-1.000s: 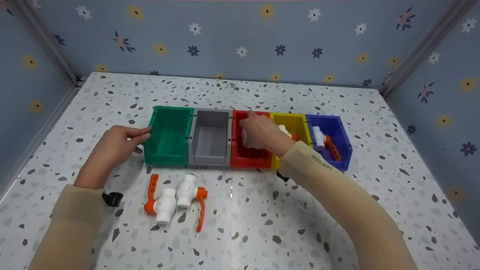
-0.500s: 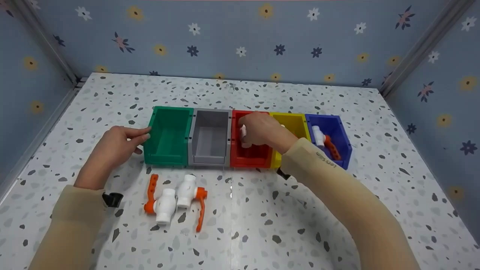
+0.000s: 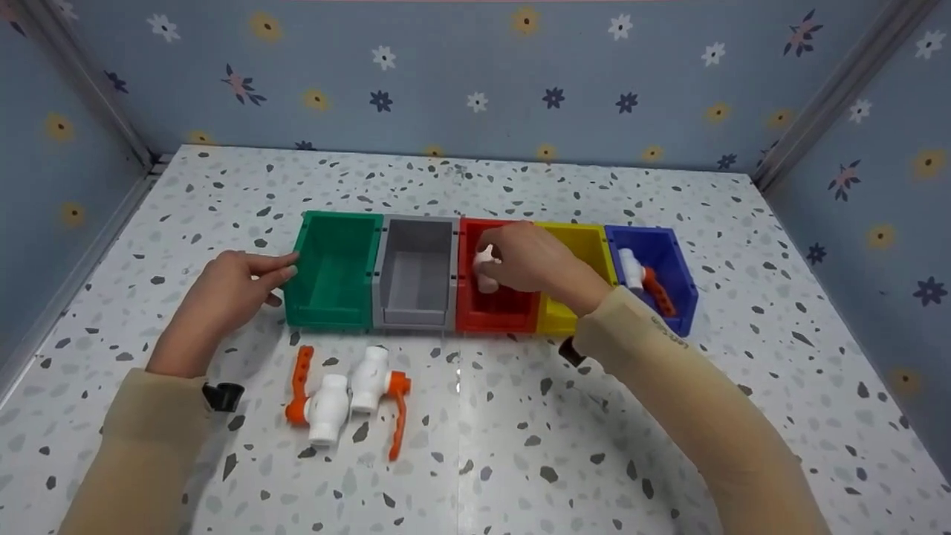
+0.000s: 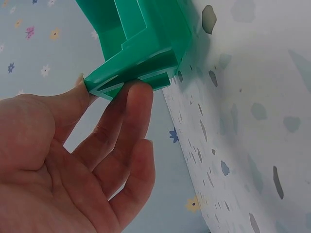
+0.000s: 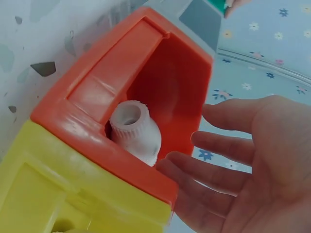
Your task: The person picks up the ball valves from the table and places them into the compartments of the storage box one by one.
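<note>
My left hand (image 3: 223,297) pinches the left edge of the green bin (image 4: 141,39) between thumb and fingers. Over the red bin (image 3: 496,324) is my right hand (image 3: 539,260), its fingers apart and relaxed in the right wrist view beside the bin's rim. A white valve (image 5: 138,133) lies in the red bin, partly behind the hand in the head view. Two white valves (image 3: 328,409) (image 3: 370,379) with orange handles lie on the table in front of the green and grey bins.
The grey bin (image 3: 416,318) stands between green and red. Right of red are the yellow bin (image 3: 579,234), partly covered by the right hand, and the blue bin (image 3: 682,267), which holds a white valve (image 3: 631,269) with an orange handle. A flowered wall (image 3: 475,59) stands behind.
My right hand has shifted slightly right and its fingers have come off the white valve, which shows more in the red bin. My left hand has stayed at the green bin.
</note>
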Demonstrator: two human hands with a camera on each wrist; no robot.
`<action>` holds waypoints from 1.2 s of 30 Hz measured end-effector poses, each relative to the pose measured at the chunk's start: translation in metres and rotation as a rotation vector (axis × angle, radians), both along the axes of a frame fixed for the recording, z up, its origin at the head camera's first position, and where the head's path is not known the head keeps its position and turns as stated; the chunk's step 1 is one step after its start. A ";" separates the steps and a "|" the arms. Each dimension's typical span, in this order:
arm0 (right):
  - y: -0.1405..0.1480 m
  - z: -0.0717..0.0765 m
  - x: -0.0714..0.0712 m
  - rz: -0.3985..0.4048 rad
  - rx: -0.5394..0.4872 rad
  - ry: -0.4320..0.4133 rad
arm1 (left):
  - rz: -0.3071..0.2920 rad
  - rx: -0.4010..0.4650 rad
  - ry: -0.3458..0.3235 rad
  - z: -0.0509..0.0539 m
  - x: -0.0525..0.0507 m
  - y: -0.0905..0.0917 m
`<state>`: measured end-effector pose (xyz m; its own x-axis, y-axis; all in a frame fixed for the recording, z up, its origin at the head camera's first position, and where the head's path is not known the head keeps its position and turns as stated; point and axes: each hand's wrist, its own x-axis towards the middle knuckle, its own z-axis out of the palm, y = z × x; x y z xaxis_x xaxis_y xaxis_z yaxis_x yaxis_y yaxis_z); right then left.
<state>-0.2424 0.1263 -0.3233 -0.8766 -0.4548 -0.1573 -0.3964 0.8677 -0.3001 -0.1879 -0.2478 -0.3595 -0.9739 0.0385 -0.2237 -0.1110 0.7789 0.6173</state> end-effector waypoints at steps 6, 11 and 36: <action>0.014 0.005 0.010 0.007 -0.085 0.053 | 0.006 0.004 -0.002 0.000 0.000 -0.001; 0.030 0.007 0.018 -0.037 -0.128 0.063 | 0.011 0.010 -0.001 0.001 0.001 -0.001; 0.171 0.003 0.031 -0.311 -0.215 0.142 | 0.020 -0.006 -0.018 0.001 0.002 0.001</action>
<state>-0.2112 0.2971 -0.3202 -0.9838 -0.1735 0.0448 -0.1749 0.8761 -0.4492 -0.1859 -0.2471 -0.3586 -0.9703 0.0177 -0.2414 -0.1375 0.7802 0.6102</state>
